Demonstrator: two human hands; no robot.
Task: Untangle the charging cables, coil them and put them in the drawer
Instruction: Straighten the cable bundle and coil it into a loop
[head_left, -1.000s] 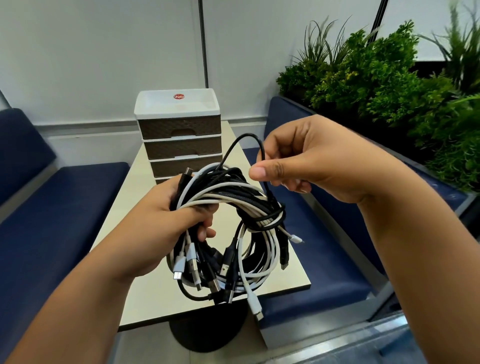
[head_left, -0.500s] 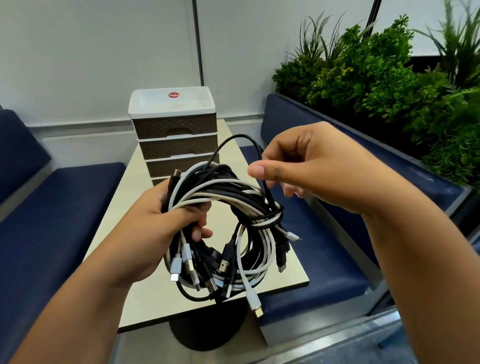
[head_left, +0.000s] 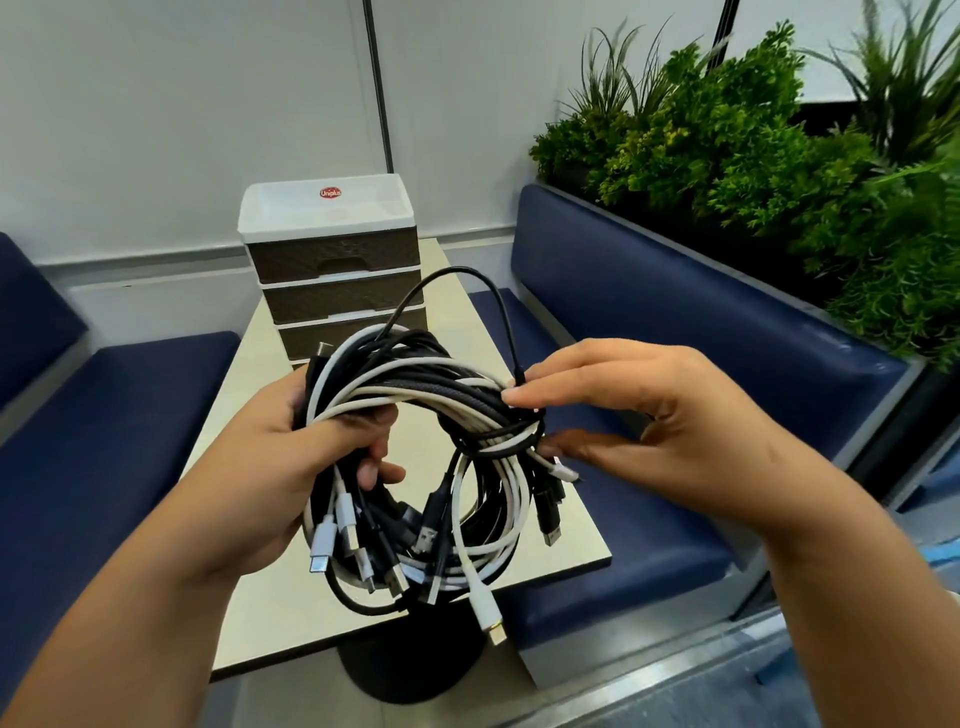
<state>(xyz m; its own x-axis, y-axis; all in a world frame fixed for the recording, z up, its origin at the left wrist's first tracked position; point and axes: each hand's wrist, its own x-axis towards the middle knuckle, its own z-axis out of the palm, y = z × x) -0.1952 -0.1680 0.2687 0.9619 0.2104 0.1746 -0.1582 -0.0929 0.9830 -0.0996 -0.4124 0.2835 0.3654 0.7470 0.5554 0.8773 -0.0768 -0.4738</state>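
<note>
The left hand (head_left: 291, 447) clenches the tangled black-and-white charging cable bundle (head_left: 415, 467) above the beige table (head_left: 270, 613), anchoring it. The right hand (head_left: 639, 415), fingers relaxed, apparently pinches the wrapping strand. The brown drawers (head_left: 337, 270) are closed.

Sticker text: "Uniplus", white letters on a round red sticker (head_left: 330, 193)
Sticker place: on the white top of the drawer unit (head_left: 332, 260), upper middle of the frame
Drawer fronts: no readable text
Cables and plugs: no markings that can be read
Walls, seats: no signs or numbers
</note>
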